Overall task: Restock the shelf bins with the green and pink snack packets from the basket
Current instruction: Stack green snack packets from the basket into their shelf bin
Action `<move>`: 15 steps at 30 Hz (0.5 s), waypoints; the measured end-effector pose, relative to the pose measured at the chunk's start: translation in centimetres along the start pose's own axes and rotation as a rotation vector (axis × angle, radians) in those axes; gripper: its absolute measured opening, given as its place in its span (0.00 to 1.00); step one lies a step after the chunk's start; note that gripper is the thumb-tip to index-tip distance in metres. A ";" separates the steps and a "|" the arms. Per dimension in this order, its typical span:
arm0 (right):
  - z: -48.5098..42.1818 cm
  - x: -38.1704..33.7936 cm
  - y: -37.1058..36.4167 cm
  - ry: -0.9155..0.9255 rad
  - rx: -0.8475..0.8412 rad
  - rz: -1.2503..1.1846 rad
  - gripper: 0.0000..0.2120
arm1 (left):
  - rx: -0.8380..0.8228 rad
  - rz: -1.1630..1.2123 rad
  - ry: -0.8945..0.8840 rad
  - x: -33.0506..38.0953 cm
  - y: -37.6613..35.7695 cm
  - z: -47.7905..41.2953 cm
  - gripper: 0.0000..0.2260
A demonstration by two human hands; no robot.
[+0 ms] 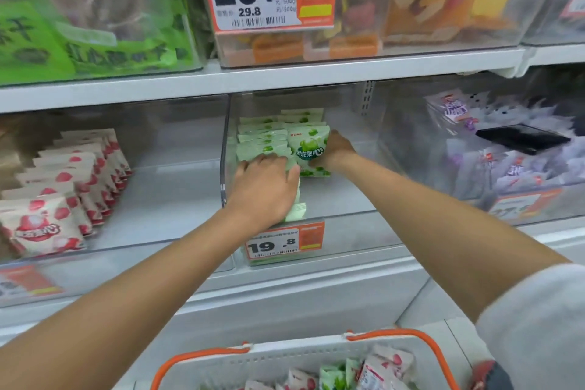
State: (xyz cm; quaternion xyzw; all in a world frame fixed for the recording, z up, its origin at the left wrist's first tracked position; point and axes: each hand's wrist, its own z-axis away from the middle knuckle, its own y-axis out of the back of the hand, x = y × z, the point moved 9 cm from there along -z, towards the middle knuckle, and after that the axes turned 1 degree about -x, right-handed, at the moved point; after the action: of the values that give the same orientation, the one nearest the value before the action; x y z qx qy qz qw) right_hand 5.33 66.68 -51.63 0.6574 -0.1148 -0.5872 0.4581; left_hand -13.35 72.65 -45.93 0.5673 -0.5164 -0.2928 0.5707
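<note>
With the left hand [266, 187] spread flat on the green packets [262, 139], the right hand [337, 152] grips the front packet [311, 149], best pressed upright against the row beyond its fingertips.

The left grip [264, 187] lies over the near end of the green packets [262, 139] and covers their fronts. Whether it clasps the pale ones under its palm cannot be told. The right grip [335, 150] holds the front green packet [311, 149] by its edge, fingertips out of sight behind it. The small print on the lower price tag [283, 244] is too blurred to read. The basket [300, 355] is cut off by the bottom edge and shows only packet tops. The pink packets [63, 193] run off the left edge. In the right bin [427, 168], purple wrappers blur behind cloudy plastic, and a dark flat thing [522, 138] cannot be identified.
</note>
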 end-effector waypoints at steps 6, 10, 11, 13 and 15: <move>0.2 -0.2 -0.3 -0.005 0.005 0.016 0.36 | -0.001 -0.006 0.009 0.0 -0.1 -0.1 0.16; 0.8 0.6 0.0 -0.042 -0.043 0.026 0.29 | -0.016 0.006 0.019 0.0 -0.1 -0.2 0.17; 1.3 0.9 0.4 -0.066 -0.034 0.028 0.31 | -0.020 0.022 0.027 -0.1 -0.1 -0.2 0.18; 2.8 0.9 1.8 -0.067 0.025 0.074 0.33 | -0.020 0.046 0.040 0.1 0.2 -0.2 0.20; 5.3 -0.1 3.2 0.013 0.103 0.075 0.28 | -0.008 0.095 0.055 0.4 1.0 0.3 0.20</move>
State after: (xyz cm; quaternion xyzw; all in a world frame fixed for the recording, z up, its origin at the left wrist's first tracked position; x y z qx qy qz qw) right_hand 1.89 62.52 -48.65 0.6792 -0.1663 -0.5587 0.4460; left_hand -13.80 72.36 -44.91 0.5476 -0.5259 -0.2516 0.6002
